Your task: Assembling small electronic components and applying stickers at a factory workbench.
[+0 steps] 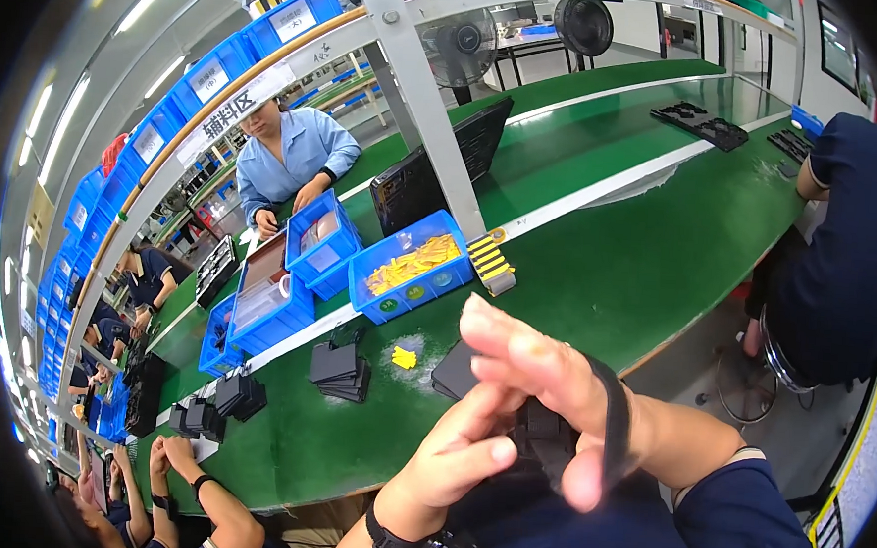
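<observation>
My left hand (457,456) and my right hand (562,385) come together in front of me at the table's near edge. Between their palms is a small dark piece (547,438), mostly hidden by my fingers; its exact kind cannot be made out. The fingers of my right hand extend over my left fingertips, and a black band (614,412) crosses that hand. A black strap (390,541) circles my left wrist. Just beyond my hands lie black flat pieces (456,372), partly covered by them, and a small heap of yellow pieces (404,358).
Stacks of black flat pieces (341,370) lie on the green table (380,440). Behind them stand a blue bin of yellow pieces (414,268) and more blue bins (273,315). A metal post (427,105) rises nearby. Co-workers sit opposite (296,157), at right (836,255) and left (213,510).
</observation>
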A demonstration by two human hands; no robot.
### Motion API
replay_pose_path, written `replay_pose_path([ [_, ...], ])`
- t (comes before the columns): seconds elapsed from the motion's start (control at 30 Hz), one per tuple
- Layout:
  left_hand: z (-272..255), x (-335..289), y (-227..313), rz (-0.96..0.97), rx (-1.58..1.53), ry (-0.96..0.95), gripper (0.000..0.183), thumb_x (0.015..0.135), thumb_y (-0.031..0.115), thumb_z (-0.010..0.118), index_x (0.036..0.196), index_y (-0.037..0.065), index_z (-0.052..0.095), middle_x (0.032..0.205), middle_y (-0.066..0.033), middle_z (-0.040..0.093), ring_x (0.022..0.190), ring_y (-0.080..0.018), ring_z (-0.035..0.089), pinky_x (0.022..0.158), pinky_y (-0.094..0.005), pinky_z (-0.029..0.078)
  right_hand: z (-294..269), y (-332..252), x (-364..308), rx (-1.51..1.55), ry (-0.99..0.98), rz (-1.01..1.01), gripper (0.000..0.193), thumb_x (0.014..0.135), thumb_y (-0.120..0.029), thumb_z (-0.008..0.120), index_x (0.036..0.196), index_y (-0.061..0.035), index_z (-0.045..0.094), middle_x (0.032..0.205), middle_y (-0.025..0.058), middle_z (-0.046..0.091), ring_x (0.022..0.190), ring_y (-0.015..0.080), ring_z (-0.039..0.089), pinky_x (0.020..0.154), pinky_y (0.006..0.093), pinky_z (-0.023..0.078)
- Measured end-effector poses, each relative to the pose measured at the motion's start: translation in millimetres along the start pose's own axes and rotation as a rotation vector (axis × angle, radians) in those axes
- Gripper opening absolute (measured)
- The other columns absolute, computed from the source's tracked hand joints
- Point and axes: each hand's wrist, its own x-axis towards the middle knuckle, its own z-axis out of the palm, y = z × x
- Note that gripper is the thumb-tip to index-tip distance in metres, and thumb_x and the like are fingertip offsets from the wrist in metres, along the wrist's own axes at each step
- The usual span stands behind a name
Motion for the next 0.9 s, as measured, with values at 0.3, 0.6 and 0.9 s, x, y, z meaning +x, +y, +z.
replay_pose_path([
  [0.3,-5.2,8.5,-30.1,0.259,-0.034,0.241,0.056,0.093,0.038,0.045,0.132,-0.003,0.040,0.131,-0.0172,0.048,0.122,-0.0295,0.046,0.098,-0.0367,0.036,16.4,-14.8,1.3,0.964,0.196,0.326,0.099,0.085,-0.059,0.048,0.144,-0.0109,-0.015,0.150,0.0255,-0.002,0.141,0.0345,0.003,0.113,0.0425,0.008],
  [0.6,-10.2,7.0,-52.2,0.094,0.470,0.395,0.050,0.089,0.025,0.052,0.128,-0.005,0.043,0.110,-0.0182,0.062,0.100,-0.0241,0.061,0.086,-0.0307,0.046,19.0,10.8,5.9,0.994,0.585,0.398,0.117,0.070,-0.038,0.078,0.146,-0.0187,-0.009,0.149,0.0215,0.014,0.136,0.0374,0.024,0.110,0.0454,0.024],
  [0.9,-26.3,-0.5,-85.9,-0.063,0.562,0.193,0.053,0.073,0.015,0.069,0.120,0.000,0.049,0.106,-0.0141,0.061,0.100,-0.0259,0.059,0.085,-0.0357,0.046,23.5,27.6,4.3,0.222,0.535,0.171,0.124,0.062,-0.048,0.082,0.146,-0.0054,0.000,0.138,0.0223,0.032,0.122,0.0294,0.042,0.100,0.0396,0.036],
])
